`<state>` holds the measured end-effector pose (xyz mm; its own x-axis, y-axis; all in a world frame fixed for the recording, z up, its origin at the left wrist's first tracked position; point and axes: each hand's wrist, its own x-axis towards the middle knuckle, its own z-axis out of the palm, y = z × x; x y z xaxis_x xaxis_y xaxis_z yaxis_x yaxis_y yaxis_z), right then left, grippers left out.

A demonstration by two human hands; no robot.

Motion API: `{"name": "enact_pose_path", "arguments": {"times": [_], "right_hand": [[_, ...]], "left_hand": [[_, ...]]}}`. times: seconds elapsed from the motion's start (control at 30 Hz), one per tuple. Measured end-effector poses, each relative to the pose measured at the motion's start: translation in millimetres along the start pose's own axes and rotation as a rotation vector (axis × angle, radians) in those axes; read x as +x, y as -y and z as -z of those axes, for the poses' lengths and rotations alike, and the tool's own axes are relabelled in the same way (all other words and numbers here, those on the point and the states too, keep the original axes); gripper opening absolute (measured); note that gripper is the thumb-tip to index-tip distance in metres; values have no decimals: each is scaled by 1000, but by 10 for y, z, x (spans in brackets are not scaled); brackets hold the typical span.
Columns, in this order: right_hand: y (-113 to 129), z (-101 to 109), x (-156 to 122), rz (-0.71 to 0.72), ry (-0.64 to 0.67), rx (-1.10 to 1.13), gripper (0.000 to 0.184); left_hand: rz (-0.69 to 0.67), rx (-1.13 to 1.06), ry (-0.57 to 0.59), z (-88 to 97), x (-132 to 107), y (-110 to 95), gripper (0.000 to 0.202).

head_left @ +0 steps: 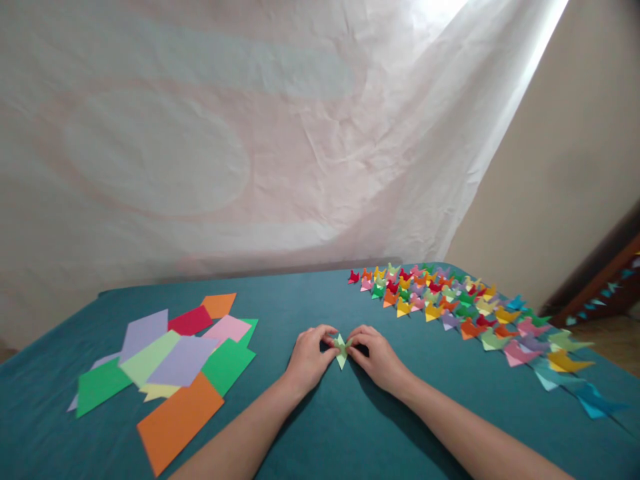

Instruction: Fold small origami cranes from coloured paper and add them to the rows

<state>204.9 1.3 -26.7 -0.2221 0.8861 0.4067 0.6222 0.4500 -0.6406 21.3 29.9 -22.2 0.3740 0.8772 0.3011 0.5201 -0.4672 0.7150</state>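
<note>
A small light-green folded paper piece (341, 350) lies on the teal tablecloth (320, 427) in the middle of the table. My left hand (309, 357) pinches its left side with curled fingers. My right hand (377, 357) pinches its right side the same way. Both forearms reach in from the lower edge of the view.
A loose heap of flat coloured paper sheets (173, 363) lies at the left, an orange sheet (177, 420) nearest me. Several small folded paper figures in many colours (475, 313) stand in rows at the right, running to the table's edge. A pale cloth backdrop (225, 147) hangs behind.
</note>
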Motion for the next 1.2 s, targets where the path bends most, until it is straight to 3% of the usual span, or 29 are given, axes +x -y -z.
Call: {"name": "enact_pose_path", "arguments": {"times": [0.33, 0.6, 0.87, 1.07, 1.2], "right_hand": [[-24, -28, -1, 3, 20, -55, 7], [86, -11, -14, 38, 39, -177, 8], [58, -12, -20, 46, 17, -132, 8], [135, 35, -25, 41, -20, -45, 23], [163, 36, -18, 41, 35, -40, 33]], "left_hand": [[43, -93, 28, 25, 10, -48, 26], [14, -34, -1, 13, 0, -5, 36], [-43, -7, 28, 50, 1, -31, 49], [46, -184, -72, 33, 49, 65, 57], [47, -194, -86, 32, 46, 64, 55]]}}
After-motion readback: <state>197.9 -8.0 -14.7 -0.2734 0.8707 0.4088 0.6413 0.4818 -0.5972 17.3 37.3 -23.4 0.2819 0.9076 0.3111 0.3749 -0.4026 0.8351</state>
